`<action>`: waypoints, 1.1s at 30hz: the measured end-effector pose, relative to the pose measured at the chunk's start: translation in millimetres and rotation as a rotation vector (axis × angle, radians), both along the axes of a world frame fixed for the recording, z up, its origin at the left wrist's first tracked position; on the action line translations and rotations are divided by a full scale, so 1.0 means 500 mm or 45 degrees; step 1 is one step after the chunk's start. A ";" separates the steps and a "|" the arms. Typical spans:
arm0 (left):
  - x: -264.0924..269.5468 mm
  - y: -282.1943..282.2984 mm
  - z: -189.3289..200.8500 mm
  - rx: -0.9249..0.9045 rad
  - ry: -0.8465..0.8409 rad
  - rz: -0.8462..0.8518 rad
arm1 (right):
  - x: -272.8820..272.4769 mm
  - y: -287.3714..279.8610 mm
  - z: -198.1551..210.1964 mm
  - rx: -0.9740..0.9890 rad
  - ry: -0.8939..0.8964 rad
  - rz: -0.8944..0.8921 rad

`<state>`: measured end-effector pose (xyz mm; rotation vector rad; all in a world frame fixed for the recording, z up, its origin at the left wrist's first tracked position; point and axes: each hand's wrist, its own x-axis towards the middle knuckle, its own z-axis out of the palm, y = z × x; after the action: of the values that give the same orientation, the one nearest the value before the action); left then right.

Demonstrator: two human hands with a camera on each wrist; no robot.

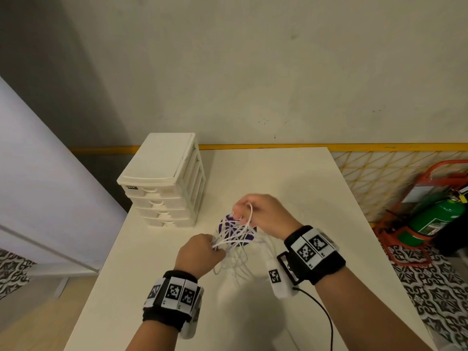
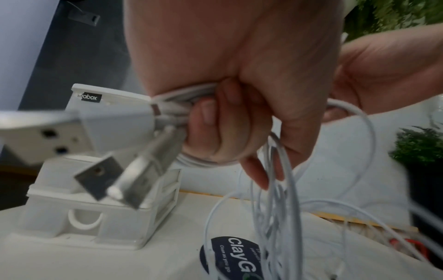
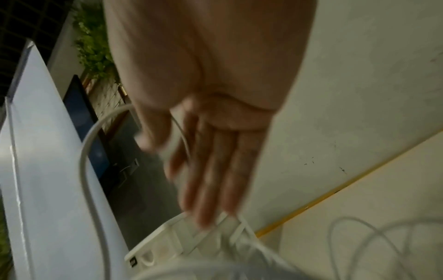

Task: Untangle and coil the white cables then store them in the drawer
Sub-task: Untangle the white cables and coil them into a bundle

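A tangle of white cables [image 1: 235,236] hangs between my two hands above the white table [image 1: 278,178]. My left hand [image 1: 215,247] grips a bunch of strands in a fist. In the left wrist view this hand [image 2: 215,121] clamps the cables [image 2: 275,208], with USB plugs [image 2: 139,174] sticking out to the left. My right hand [image 1: 239,216] is higher and farther back, pinching a raised loop. In the blurred right wrist view, that hand [image 3: 167,144] has a cable loop [image 3: 86,161] running through thumb and forefinger. The white drawer unit [image 1: 162,178] stands at the table's back left, all drawers closed.
A dark round sticker [image 2: 230,253] lies on the table under the cables. A green fire extinguisher [image 1: 435,219] on a red stand and a yellow lattice fence are off the table's right side. A pale cabinet [image 1: 38,198] is on the left. A black lead [image 1: 321,310] trails from my right wrist.
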<state>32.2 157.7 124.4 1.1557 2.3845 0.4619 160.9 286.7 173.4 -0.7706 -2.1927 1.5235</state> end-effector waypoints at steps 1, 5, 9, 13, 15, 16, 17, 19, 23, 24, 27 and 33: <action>0.003 0.000 0.001 0.042 -0.018 0.002 | -0.001 -0.004 -0.004 -0.040 -0.090 0.084; 0.005 0.005 0.002 0.218 -0.163 0.008 | -0.008 -0.014 0.000 -0.253 0.267 -0.038; 0.004 0.001 0.005 0.284 -0.338 -0.021 | -0.016 0.014 -0.011 -0.213 0.437 -0.328; -0.001 -0.005 0.016 0.351 -0.345 0.136 | 0.000 0.056 -0.045 -0.156 0.117 -0.297; -0.003 -0.004 0.027 0.399 -0.384 0.240 | 0.016 0.067 -0.057 -0.027 -0.197 -0.227; -0.005 0.000 0.030 0.432 -0.432 0.281 | 0.023 0.064 -0.060 0.062 -0.275 -0.224; -0.006 0.003 0.035 0.464 -0.482 0.310 | 0.029 0.057 -0.063 0.109 -0.279 -0.217; -0.002 0.013 0.043 0.521 -0.571 0.342 | 0.035 0.033 -0.068 0.012 -0.202 -0.099; -0.002 0.027 0.062 0.624 -0.694 0.406 | 0.045 0.007 -0.091 -0.033 -0.248 0.068; -0.009 0.027 0.065 0.650 -0.693 0.431 | 0.051 0.010 -0.093 -0.043 -0.252 0.082; -0.027 0.020 0.072 0.691 -0.613 0.464 | 0.064 0.013 -0.091 -0.120 -0.326 0.200; -0.024 0.020 0.082 0.746 -0.550 0.493 | 0.055 0.003 -0.084 -0.015 -0.808 0.215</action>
<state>20.3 167.8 165.3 0.6844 2.1274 1.4519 188.6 288.1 131.5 -1.2347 -2.7555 1.5132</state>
